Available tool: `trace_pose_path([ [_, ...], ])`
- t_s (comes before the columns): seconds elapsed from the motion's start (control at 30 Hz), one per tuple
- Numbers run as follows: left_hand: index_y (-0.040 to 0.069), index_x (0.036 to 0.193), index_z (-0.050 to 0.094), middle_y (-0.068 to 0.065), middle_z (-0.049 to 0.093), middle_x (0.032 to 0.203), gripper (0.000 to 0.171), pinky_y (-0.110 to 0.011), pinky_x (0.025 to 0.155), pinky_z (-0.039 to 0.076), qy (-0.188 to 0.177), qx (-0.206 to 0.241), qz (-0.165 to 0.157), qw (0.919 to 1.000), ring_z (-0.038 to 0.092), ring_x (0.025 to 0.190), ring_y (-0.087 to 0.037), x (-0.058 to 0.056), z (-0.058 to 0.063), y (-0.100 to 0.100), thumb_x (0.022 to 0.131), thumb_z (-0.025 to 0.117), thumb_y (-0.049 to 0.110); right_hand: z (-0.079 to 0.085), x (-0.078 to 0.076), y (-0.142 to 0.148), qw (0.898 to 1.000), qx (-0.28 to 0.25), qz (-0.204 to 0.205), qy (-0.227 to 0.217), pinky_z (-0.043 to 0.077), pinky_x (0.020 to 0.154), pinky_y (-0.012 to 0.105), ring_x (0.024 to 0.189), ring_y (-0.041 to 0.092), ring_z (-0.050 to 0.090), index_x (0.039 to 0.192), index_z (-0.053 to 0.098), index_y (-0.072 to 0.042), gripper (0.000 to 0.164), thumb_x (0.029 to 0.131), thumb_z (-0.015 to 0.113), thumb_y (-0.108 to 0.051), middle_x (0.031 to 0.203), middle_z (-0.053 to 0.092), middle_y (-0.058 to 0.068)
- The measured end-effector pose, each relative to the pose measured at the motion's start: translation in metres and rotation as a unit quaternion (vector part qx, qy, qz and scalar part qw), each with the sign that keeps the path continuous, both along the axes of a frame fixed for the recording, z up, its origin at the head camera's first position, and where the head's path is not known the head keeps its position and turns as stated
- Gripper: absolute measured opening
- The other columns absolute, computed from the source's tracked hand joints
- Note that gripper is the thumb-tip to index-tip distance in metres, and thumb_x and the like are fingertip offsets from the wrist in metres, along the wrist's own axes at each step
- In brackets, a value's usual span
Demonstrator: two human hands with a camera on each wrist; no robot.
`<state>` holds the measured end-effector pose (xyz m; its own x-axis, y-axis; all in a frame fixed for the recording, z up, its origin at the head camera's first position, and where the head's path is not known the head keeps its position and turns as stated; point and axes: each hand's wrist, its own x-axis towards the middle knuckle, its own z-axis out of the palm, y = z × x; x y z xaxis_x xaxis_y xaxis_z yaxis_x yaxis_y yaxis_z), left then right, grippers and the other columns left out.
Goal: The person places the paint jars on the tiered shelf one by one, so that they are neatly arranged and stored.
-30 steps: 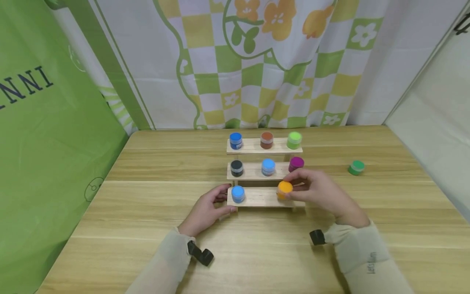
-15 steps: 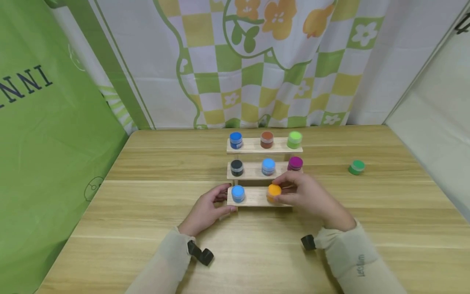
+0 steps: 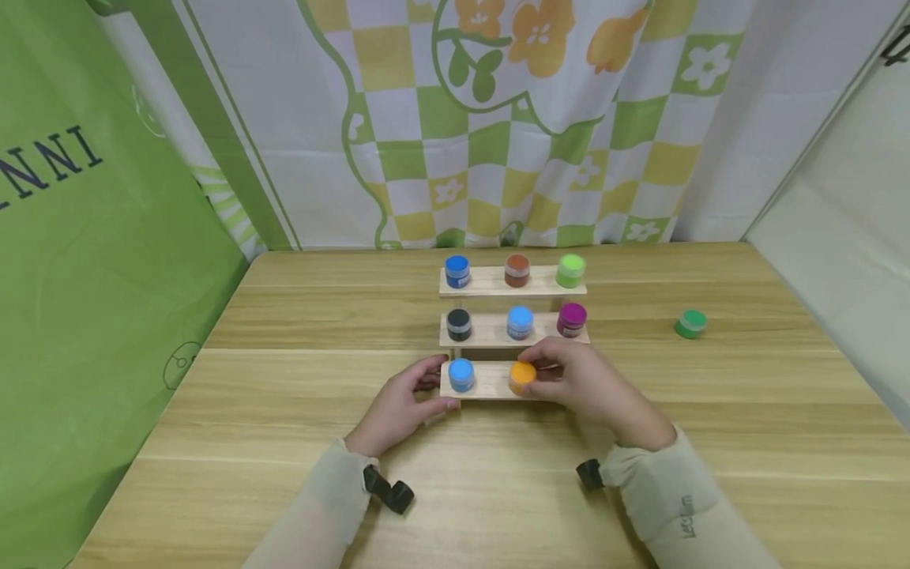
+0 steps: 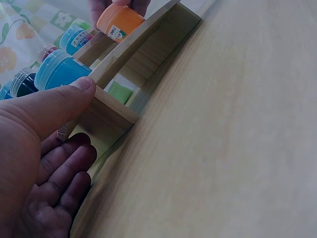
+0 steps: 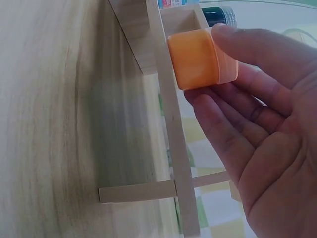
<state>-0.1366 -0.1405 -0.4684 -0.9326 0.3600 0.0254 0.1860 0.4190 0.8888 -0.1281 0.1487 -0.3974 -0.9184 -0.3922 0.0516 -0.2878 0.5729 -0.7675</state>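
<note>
A three-tier wooden stand bears several small paint jars. My right hand pinches an orange paint jar between thumb and fingers, its base at the middle of the lowest tier; in the right wrist view the orange jar meets the board's edge. At the stand's left end, my left hand grips the lowest board, thumb along the front and the other fingers behind and below. Close to that thumb, a light blue jar stands on the same tier.
On the middle tier are black, light blue and purple jars. Dark blue, brown and lime green ones occupy the top. A green jar sits on the table to the right. A patterned curtain hangs behind.
My right hand has slid left along the lowest tier with the orange jar, from near the right end to the middle. The purple jar now shows fully. My left hand has stayed put.
</note>
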Motion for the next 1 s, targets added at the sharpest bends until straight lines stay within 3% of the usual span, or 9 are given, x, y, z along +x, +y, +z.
trace_pose_path([
  [1.0,0.012,0.145,0.053,-0.004,0.065,0.124,0.068,-0.042,0.101,0.049,0.003,-0.004,0.002,1.0,0.061,0.114,-0.021,-0.0006,-0.0006,0.0008,0.085,0.083,0.026,-0.0003,-0.0004,0.0008,1.0,0.016,-0.009,-0.015,0.057,0.091,0.039,0.101,0.021,0.067,0.114,0.071,-0.004,0.031,0.085,0.081,-0.009,0.113,0.069,0.007],
])
